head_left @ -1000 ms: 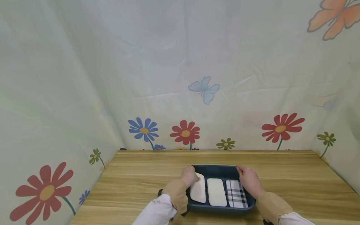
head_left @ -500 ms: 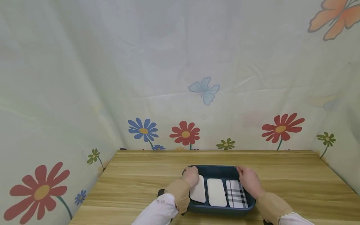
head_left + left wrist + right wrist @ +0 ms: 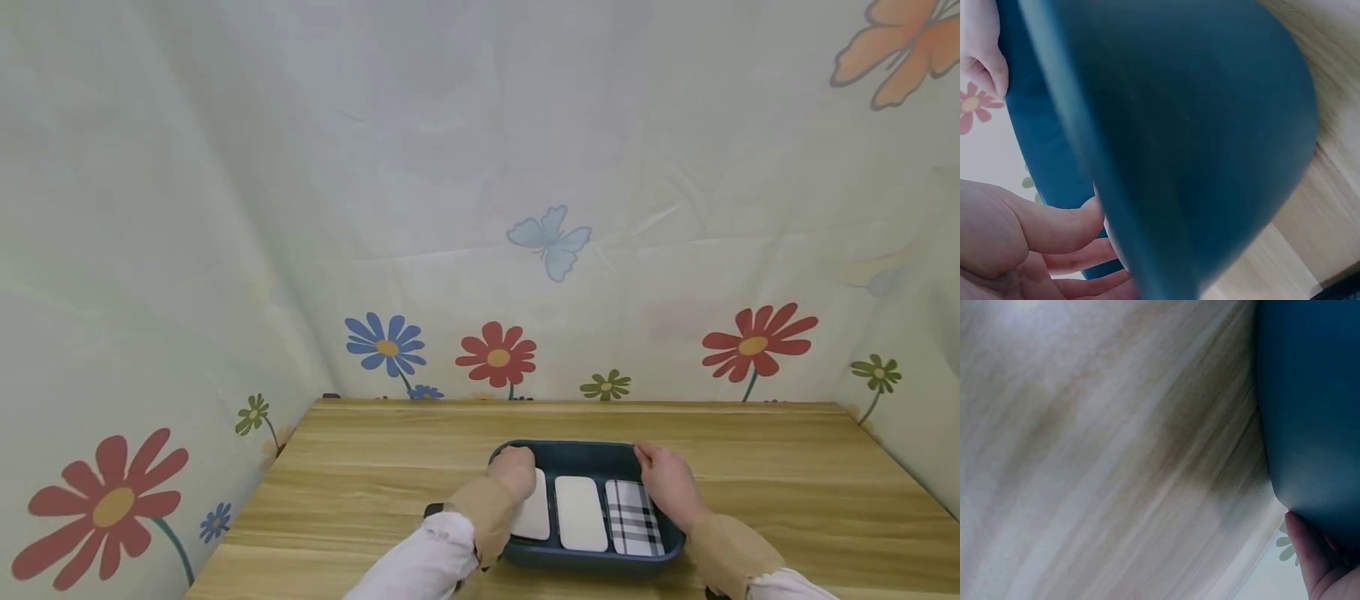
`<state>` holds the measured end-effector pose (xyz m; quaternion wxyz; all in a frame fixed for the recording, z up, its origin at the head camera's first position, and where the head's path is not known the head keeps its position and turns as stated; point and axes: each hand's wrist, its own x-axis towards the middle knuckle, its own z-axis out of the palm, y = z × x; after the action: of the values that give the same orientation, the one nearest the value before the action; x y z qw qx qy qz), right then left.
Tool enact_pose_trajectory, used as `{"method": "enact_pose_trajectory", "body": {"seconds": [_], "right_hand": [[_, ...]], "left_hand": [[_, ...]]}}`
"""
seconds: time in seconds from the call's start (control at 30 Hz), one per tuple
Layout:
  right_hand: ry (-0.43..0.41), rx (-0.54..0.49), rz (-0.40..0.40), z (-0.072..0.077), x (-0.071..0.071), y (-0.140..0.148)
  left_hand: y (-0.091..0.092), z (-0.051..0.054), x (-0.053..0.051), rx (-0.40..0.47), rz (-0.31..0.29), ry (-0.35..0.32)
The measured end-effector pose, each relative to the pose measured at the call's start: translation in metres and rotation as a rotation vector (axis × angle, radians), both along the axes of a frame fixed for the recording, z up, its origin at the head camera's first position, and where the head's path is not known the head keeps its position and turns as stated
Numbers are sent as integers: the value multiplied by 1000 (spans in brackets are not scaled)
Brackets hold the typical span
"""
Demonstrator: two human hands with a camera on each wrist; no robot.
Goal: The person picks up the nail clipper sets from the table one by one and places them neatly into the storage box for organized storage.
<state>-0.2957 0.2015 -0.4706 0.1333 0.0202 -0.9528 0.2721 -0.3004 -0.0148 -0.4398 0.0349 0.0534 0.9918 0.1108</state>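
A dark blue bin (image 3: pixel 592 562) stands on the wooden table. Three flat pieces with rounded corners lie in it side by side: a left white piece (image 3: pixel 536 515), a middle white piece (image 3: pixel 581 514) and a plaid piece (image 3: pixel 634 518). My left hand (image 3: pixel 514 472) reaches over the bin's left wall and pinches the left white piece at its far end, which it mostly hides. In the left wrist view the left thumb (image 3: pixel 1079 224) touches a narrow white edge behind the rim. My right hand (image 3: pixel 666 479) grips the bin's far right corner by the rim.
The wooden table top (image 3: pixel 390 454) extends around the bin on all sides. Behind it and on both sides hangs a white cloth (image 3: pixel 420 167) printed with flowers and butterflies. A dark object (image 3: pixel 433 510) shows partly beside the left sleeve.
My left hand has shifted right and slightly down into the bin, and the left white piece has slid away from the left wall and lies flatter. My right hand holds its place.
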Motion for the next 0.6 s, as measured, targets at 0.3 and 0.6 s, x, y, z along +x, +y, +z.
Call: {"method": "enact_pose_trajectory", "body": {"seconds": [0.3,0.6], "right_hand": [[1,1,-3,-1,-1,0],[-17,-16,7,1,1,0]], "left_hand": [[4,13,16,-37,3,73],[12,12,17,-113,37,116]]}}
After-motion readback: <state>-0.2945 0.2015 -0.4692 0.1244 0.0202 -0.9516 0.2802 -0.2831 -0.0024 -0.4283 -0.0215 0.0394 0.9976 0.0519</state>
